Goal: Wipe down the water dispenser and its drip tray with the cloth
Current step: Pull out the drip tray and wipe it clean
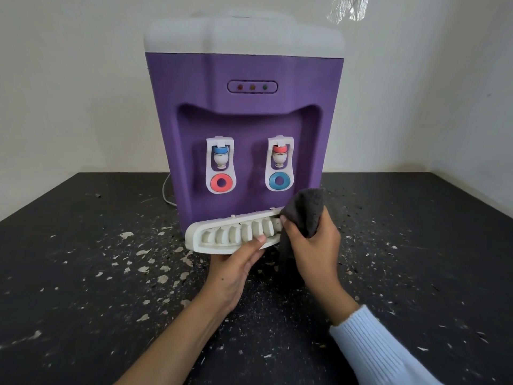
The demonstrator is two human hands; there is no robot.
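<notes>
A purple water dispenser with a white top stands on a black table. Two white taps with red and blue levers sit in its recess. Its white slatted drip tray is tilted up at the dispenser's foot. My left hand holds the tray from beneath, thumb on its front rim. My right hand grips a dark grey cloth and presses it on the tray's right end, which the cloth hides.
The table is speckled with pale flakes and chips of worn paint, thickest to the left of the tray. A white cord runs behind the dispenser's left side. Light walls close in at the back and right.
</notes>
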